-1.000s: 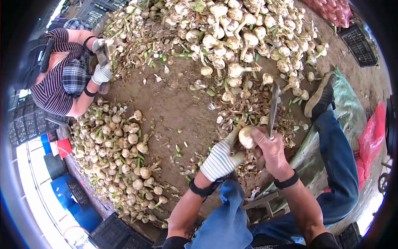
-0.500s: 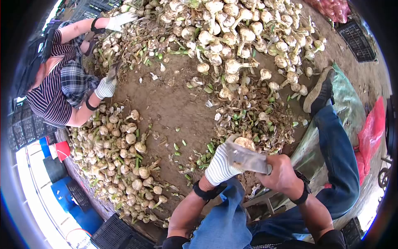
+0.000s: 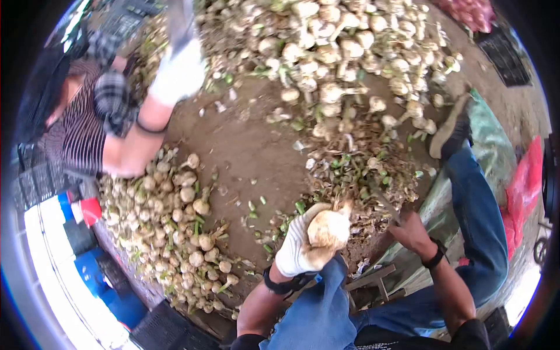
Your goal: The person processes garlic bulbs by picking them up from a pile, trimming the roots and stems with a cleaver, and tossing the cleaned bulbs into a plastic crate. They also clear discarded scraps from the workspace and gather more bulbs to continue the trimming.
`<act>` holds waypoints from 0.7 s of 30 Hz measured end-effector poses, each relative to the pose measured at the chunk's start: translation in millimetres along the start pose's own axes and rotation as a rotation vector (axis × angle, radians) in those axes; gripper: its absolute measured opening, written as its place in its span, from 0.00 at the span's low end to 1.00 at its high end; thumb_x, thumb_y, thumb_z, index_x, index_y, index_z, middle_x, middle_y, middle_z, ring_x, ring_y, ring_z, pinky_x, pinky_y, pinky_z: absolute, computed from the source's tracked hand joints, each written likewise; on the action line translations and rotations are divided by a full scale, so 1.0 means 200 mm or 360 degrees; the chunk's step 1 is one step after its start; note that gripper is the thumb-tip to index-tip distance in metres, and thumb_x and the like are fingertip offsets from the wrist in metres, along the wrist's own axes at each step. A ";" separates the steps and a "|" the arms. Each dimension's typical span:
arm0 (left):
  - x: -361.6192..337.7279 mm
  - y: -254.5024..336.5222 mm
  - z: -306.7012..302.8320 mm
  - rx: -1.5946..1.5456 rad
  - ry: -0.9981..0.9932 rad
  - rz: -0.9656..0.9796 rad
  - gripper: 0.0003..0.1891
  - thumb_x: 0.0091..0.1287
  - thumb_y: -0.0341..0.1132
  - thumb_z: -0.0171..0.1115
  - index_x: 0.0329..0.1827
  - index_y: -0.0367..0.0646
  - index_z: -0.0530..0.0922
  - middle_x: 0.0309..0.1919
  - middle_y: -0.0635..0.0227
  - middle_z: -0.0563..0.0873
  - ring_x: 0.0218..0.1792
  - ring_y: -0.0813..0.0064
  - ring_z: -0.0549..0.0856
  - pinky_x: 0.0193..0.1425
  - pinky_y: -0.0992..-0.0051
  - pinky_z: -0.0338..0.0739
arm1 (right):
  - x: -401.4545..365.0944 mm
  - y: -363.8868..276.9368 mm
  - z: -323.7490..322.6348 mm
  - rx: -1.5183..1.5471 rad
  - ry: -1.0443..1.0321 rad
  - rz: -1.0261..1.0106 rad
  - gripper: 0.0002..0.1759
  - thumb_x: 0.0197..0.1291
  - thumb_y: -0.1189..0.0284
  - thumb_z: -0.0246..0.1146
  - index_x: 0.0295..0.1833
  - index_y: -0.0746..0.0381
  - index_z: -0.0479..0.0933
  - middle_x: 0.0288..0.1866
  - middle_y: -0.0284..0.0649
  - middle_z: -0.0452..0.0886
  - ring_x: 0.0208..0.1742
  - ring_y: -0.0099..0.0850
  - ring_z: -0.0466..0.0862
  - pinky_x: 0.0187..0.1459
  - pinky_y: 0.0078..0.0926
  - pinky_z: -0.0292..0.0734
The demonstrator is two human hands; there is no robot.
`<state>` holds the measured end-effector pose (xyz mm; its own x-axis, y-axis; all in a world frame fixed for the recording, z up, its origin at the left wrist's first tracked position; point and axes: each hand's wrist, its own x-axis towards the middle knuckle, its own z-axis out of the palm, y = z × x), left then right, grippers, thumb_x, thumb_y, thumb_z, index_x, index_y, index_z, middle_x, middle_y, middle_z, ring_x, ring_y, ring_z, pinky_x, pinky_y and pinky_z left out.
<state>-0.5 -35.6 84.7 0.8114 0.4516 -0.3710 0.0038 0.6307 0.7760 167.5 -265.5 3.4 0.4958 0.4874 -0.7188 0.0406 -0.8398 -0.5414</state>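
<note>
My left hand [image 3: 297, 245], in a white glove, is closed around a large pale garlic bulb [image 3: 328, 228] above my knee. Its roots or stem end point away from me. My bare right hand [image 3: 411, 233] grips a knife [image 3: 384, 202] by the handle. The blade points forward and left over a heap of peelings and green stem trimmings [image 3: 364, 169], apart from the bulb. The blade is partly blurred against the heap.
A heap of garlic bulbs [image 3: 175, 233] lies at left, and a bigger pile [image 3: 350, 46] at the far side. Across from me, a co-worker's gloved hand [image 3: 181, 73] raises a blurred blade [image 3: 179, 23]. A green sheet [image 3: 490, 140] and a pink bag [image 3: 521, 192] lie at right.
The knife has moved away from the bulb, forward and right, and its blade now points forward. The bulb shows more fully in my left hand. The co-worker's knife hand has risen.
</note>
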 end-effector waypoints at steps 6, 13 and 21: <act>0.22 -0.08 0.00 -0.1165 0.0188 0.0160 0.33 0.65 0.57 0.62 0.63 0.40 0.72 0.41 0.57 0.85 0.39 0.60 0.84 0.50 0.58 0.77 | -0.16 -0.43 0.12 0.0970 -0.0428 0.0097 0.17 0.60 0.66 0.62 0.23 0.65 0.74 0.18 0.30 0.72 0.19 0.20 0.69 0.22 0.23 0.62; 0.24 0.02 -0.08 -0.1442 0.0398 0.0239 0.25 0.61 0.38 0.57 0.59 0.32 0.75 0.50 0.51 0.85 0.54 0.53 0.82 0.67 0.54 0.71 | -0.18 -0.65 0.24 0.1655 -0.0729 0.0319 0.16 0.63 0.65 0.63 0.24 0.60 0.73 0.18 0.29 0.71 0.16 0.20 0.67 0.19 0.22 0.59; -0.12 0.68 -0.26 -0.1654 0.0157 0.1322 0.23 0.63 0.37 0.64 0.61 0.42 0.72 0.52 0.61 0.80 0.51 0.65 0.80 0.60 0.56 0.77 | -0.10 -0.30 0.42 0.0693 -0.0392 0.0340 0.18 0.56 0.61 0.66 0.32 0.68 0.78 0.22 0.32 0.77 0.22 0.21 0.72 0.26 0.26 0.67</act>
<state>-49.4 70.9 172.5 0.3101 0.9494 -0.0499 -0.9481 0.3127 0.0583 81.7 -204.1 14.0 0.2335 0.4020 -0.8854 -0.4277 -0.7753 -0.4648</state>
